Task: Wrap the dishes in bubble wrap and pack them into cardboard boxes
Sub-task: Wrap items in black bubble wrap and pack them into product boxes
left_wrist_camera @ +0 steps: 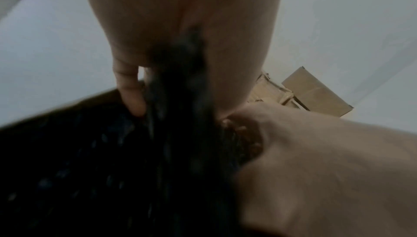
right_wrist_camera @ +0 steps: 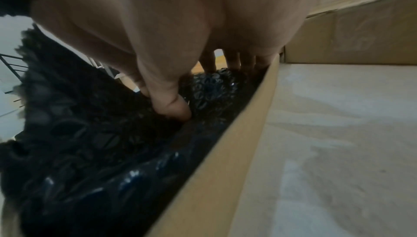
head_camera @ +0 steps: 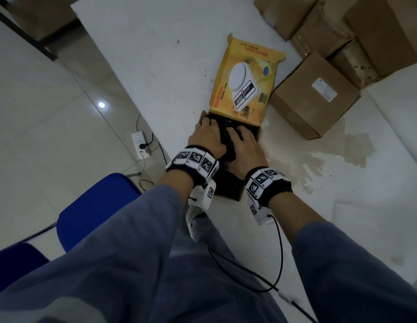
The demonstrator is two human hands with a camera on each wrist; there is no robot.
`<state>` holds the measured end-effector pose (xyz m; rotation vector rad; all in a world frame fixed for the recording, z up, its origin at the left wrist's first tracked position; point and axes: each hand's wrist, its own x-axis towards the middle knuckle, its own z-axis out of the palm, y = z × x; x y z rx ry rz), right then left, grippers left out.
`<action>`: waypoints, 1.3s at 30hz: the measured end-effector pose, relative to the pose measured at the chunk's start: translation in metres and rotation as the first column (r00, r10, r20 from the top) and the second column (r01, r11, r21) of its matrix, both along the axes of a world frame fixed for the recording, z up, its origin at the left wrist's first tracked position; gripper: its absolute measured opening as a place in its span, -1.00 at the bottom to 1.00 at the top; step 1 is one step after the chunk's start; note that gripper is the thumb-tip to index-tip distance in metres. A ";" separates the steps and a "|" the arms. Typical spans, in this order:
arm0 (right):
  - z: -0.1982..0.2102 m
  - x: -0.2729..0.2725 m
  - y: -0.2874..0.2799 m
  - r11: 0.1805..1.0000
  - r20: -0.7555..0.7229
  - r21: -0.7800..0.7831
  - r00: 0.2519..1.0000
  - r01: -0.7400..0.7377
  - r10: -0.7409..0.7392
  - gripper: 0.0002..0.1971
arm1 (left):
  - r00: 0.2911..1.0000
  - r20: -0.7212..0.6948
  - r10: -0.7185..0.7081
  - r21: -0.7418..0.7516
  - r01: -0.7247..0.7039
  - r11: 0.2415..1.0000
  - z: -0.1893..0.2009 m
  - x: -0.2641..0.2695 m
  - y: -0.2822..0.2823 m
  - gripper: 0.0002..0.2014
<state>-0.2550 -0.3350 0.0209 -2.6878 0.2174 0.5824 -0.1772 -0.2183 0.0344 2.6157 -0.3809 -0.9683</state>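
A person in blue sleeves is leaning over a white table point(head_camera: 156, 54), both hands lying inside an open cardboard box point(head_camera: 228, 192) that is sitting at the table's near edge. The left hand point(head_camera: 208, 139) and the right hand point(head_camera: 243, 148) are lying side by side, palms down, on a bundle of black bubble wrap point(right_wrist_camera: 94, 142) that is filling the box. What the wrap is covering cannot be told.

In the right wrist view, the right hand's fingers point(right_wrist_camera: 208, 62) are reaching forward and down onto the bubble wrap with small gaps between them, while the thumb point(right_wrist_camera: 171, 105) is digging into a fold of the wrap near the box's brown side wall point(right_wrist_camera: 225, 151). Whether the thumb and fingers are pinching the wrap cannot be told. In the left wrist view, blurred, the left hand point(left_wrist_camera: 180, 26) is pressing onto the dark wrap with its thumb point(left_wrist_camera: 131, 89) pointing down; its other fingers are hidden.

The box's yellow lid point(head_camera: 244, 82), printed with a picture of a kitchen scale, is lying flipped open away from the person. A plain brown carton point(head_camera: 316, 99) is standing just beside the lid off the table's right side, with more cartons point(head_camera: 342, 26) stacked behind it. A blue chair point(head_camera: 95, 206) is standing to the left, a white power strip point(head_camera: 140, 144) lying on the tiled floor.
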 end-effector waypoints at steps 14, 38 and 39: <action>0.002 -0.022 -0.004 0.983 -0.064 -0.096 0.986 -0.158 0.153 0.35 | 0.805 0.335 -0.490 0.178 0.456 0.872 -0.011 -0.041 0.087 -0.14; 0.003 -0.027 -0.003 0.961 -0.117 -0.104 0.962 -0.257 0.245 0.49 | 0.712 0.383 -0.589 0.275 0.521 0.808 -0.007 -0.033 0.081 0.03; 0.004 -0.026 -0.003 0.956 -0.138 -0.125 0.959 -0.265 0.247 0.50 | 0.705 0.389 -0.593 0.285 0.520 0.805 -0.008 -0.031 0.076 0.15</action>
